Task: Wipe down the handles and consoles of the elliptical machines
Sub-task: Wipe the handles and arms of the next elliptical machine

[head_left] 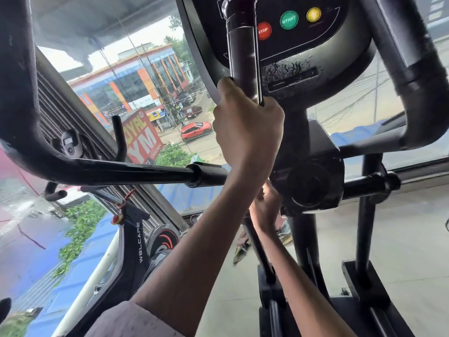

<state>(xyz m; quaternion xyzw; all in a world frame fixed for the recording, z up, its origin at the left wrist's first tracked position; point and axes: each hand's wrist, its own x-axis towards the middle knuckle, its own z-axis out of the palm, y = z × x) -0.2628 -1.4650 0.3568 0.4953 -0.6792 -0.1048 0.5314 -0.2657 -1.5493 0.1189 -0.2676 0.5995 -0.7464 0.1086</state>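
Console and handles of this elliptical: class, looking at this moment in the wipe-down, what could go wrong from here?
1. Droplets sit on the console right beside a slot; unwiped liquid might seep inside.
2. The right hand reaches low beside the pivot hub while the left hand grips the upright handle; if that handle swings, fingers could get pinched.

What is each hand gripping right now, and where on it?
The left hand is wrapped around the lower end of the black upright handle bar. The right hand reaches under the black pivot housing; whether it holds anything cannot be told.
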